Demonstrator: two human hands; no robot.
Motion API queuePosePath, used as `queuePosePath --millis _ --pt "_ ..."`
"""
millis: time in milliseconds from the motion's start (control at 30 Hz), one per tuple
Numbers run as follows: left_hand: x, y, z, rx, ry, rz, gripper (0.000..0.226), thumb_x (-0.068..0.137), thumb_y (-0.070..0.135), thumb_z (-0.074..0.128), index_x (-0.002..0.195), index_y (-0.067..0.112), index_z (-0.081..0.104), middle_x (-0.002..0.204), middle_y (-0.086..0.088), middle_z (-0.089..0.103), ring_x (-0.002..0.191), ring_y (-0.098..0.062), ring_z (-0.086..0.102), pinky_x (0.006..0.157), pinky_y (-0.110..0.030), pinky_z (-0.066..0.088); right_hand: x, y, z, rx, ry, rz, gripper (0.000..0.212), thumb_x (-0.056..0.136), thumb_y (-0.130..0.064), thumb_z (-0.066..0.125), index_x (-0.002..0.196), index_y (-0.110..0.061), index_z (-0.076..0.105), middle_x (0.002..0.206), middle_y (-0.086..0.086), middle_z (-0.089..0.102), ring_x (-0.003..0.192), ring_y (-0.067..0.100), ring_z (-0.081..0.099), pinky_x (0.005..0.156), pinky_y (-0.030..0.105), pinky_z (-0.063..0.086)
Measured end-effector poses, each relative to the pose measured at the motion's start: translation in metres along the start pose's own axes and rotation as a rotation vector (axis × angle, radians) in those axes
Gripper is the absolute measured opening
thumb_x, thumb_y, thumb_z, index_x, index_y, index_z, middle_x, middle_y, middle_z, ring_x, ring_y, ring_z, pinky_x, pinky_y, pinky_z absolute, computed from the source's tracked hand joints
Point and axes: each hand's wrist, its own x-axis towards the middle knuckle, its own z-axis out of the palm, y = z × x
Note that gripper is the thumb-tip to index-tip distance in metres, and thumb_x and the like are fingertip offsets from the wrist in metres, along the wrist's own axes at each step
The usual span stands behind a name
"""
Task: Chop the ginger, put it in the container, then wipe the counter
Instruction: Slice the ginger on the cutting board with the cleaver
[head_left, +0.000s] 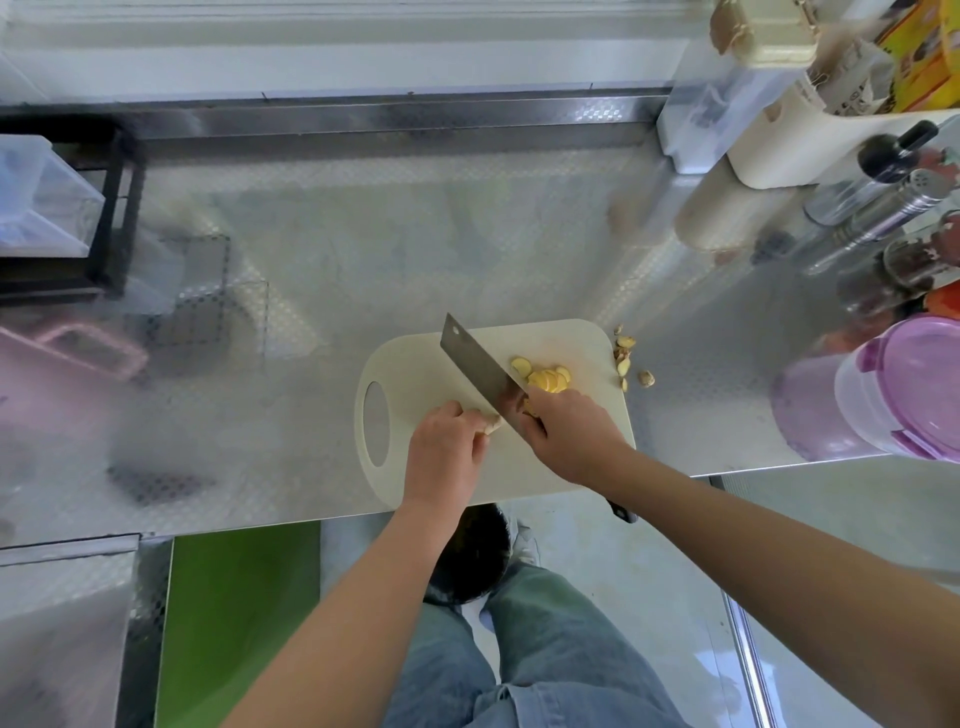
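Note:
A cream cutting board (415, 364) lies at the front edge of the steel counter (363, 234). My left hand (444, 449) pinches a stub of ginger (493, 425) down on the board. My right hand (571, 434) grips the handle of a cleaver (480, 364), whose blade stands right beside the ginger stub. Several yellow ginger slices (545, 378) lie on the board to the right of the blade. Ginger peel scraps (626, 358) sit on the counter past the board's right edge.
A clear container with a purple lid (904, 389) stands at the right end of the counter. Bottles, a shaker (878, 208) and a cream holder (810, 145) crowd the back right. A black rack (109, 208) and a pink tray (67, 364) are at the left.

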Motion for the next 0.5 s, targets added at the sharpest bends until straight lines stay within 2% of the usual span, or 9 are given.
queuePosePath --millis 100,267,400,500 --pt "0.000 -0.001 0.000 0.004 -0.003 -0.006 0.017 0.073 0.002 0.076 0.087 0.012 0.075 0.070 -0.008 0.058 0.064 -0.029 0.056 0.058 -0.036 0.047 -0.003 -0.001 -0.004 -0.048 -0.034 -0.010 0.022 0.099 -0.030 0.034 0.095 -0.011 0.046 0.076 0.006 0.044 0.069 0.028 0.043 0.061 0.035 0.032" --pt "0.001 0.000 0.001 0.045 -0.015 -0.002 0.010 0.077 0.007 0.073 0.086 0.010 0.074 0.072 -0.009 0.059 0.067 -0.028 0.056 0.059 -0.035 0.046 -0.004 0.000 -0.004 -0.078 -0.054 -0.015 0.014 0.097 -0.023 0.036 0.086 -0.015 0.037 0.074 0.004 0.043 0.069 0.027 0.043 0.059 0.032 0.030" --pt "0.001 0.001 0.000 0.059 -0.018 0.002 0.006 0.077 0.007 0.073 0.083 0.009 0.072 0.071 -0.008 0.057 0.066 -0.027 0.055 0.059 -0.034 0.043 -0.009 0.004 0.002 -0.096 -0.072 -0.008 0.013 0.096 -0.019 0.036 0.084 -0.013 0.036 0.064 0.000 0.035 0.065 0.025 0.041 0.050 0.029 0.023" --pt "0.002 0.000 0.000 0.043 -0.013 0.016 0.014 0.074 0.003 0.076 0.084 0.012 0.074 0.068 -0.007 0.056 0.063 -0.027 0.054 0.056 -0.035 0.046 -0.005 0.002 0.010 -0.092 -0.053 -0.008 0.013 0.097 -0.020 0.035 0.087 -0.013 0.036 0.065 -0.001 0.034 0.065 0.026 0.041 0.056 0.031 0.027"
